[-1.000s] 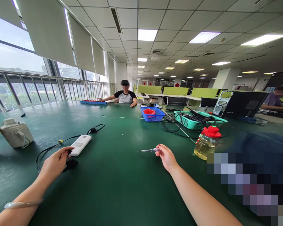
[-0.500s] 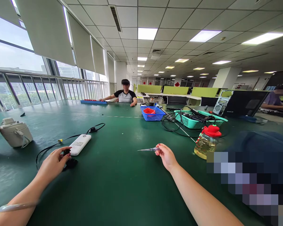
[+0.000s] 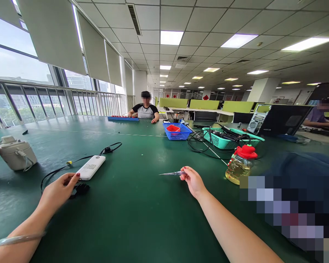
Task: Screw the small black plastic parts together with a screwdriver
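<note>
My right hand (image 3: 192, 181) pinches a thin clear-handled screwdriver (image 3: 172, 173) by its handle, the metal tip pointing left just above the green table (image 3: 142, 212). My left hand (image 3: 57, 190) lies at the near end of a white power strip (image 3: 90, 167), fingers curled beside its black plug (image 3: 81, 188); what the fingers hold, if anything, is hidden. The strip's black cable (image 3: 71, 162) loops away to the left and back.
A beige pouch (image 3: 15, 153) sits far left. A jar of yellow liquid with a red lid (image 3: 239, 164) stands to the right, behind it a teal basket (image 3: 226, 138) with cables and a blue basket (image 3: 177, 131). A person (image 3: 145, 109) sits at the far end.
My left hand has slid slightly back from the power strip's end. The person at the far end has moved the blue tray to the right. My right hand holds still.
</note>
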The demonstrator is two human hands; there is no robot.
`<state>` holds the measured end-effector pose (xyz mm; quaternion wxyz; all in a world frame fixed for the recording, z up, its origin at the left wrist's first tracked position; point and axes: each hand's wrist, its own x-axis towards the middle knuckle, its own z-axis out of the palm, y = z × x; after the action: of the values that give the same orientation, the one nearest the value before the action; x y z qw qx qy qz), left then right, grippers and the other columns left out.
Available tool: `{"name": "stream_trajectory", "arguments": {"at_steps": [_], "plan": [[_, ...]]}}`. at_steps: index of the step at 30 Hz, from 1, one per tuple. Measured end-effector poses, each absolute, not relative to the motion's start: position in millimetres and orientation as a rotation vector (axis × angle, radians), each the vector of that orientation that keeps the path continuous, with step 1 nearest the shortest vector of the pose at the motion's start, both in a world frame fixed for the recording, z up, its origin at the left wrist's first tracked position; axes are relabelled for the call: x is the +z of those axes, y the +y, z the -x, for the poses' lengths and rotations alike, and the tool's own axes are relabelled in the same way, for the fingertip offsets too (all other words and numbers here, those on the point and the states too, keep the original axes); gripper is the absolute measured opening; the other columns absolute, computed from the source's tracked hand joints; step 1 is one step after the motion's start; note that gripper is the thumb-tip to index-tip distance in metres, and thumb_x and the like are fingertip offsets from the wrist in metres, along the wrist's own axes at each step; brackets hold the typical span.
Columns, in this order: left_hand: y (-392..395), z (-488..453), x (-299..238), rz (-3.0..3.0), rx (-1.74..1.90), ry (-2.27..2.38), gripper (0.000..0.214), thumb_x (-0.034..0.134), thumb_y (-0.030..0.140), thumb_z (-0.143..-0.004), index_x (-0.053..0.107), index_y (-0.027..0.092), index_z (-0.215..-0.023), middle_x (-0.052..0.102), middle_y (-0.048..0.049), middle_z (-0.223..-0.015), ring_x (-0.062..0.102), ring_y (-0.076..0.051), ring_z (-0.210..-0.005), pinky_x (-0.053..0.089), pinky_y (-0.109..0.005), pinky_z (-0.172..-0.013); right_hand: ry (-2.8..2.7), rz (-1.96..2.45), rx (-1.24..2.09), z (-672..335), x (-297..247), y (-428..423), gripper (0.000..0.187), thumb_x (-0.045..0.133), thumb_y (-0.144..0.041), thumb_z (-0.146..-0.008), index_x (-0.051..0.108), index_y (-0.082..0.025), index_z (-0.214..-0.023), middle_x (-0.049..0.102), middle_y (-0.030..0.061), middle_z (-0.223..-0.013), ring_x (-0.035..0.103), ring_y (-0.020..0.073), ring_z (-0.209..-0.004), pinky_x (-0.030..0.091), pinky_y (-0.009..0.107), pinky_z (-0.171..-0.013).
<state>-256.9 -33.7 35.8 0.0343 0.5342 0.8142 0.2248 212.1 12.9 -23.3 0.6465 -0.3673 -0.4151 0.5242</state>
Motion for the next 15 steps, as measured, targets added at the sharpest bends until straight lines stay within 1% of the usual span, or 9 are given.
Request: {"name": "stream_trajectory", "arguments": {"at_steps": [4,6,12,15], "plan": [[-35.5,254.0,38.1,-1.623,0.620,2.538,0.055,0.032,0.060,-0.090,0.061,0.021,-0.117,0.071,-0.0053,-0.087,0.062,-0.020,-0.075,0.040,-0.024,-0.060,-0.951,0.839,1.195,-212.6,-24.8,13.7,0.029,0.076,-0.048,-0.065,0.067,-0.020,-0.067,0.054,-0.0021,-0.053,0.048,0.0137,-0.055,0.039,0.030,-0.061],[-37.3,251.2,39.9,-1.634,0.570,2.549,0.056,0.033,0.060,-0.089,0.061,0.022,-0.119,0.071,-0.0062,-0.088,0.063,-0.022,-0.077,0.041,-0.025,-0.061,-0.958,0.838,1.188,-212.6,-24.8,13.8,0.029,0.076,-0.048,-0.065,0.067,-0.020,-0.067,0.054,-0.0019,-0.053,0.048,0.0142,-0.055,0.039,0.031,-0.060],[-43.2,240.1,43.8,-1.754,0.395,2.581,0.051,0.037,0.057,-0.087,0.065,0.025,-0.115,0.072,-0.0087,-0.099,0.064,-0.028,-0.086,0.043,-0.029,-0.063,-0.957,0.844,1.184,-212.2,-24.1,14.1,0.029,0.076,-0.048,-0.064,0.067,-0.020,-0.067,0.054,-0.0018,-0.053,0.048,0.0144,-0.054,0.038,0.030,-0.059],[-43.1,239.1,42.0,-1.819,0.333,2.559,0.052,0.036,0.057,-0.087,0.067,0.025,-0.113,0.072,-0.0096,-0.098,0.065,-0.030,-0.086,0.044,-0.032,-0.064,-0.956,0.843,1.186,-211.4,-23.4,13.0,0.030,0.076,-0.048,-0.064,0.067,-0.020,-0.067,0.053,-0.0020,-0.053,0.048,0.0144,-0.054,0.038,0.030,-0.059]]}}
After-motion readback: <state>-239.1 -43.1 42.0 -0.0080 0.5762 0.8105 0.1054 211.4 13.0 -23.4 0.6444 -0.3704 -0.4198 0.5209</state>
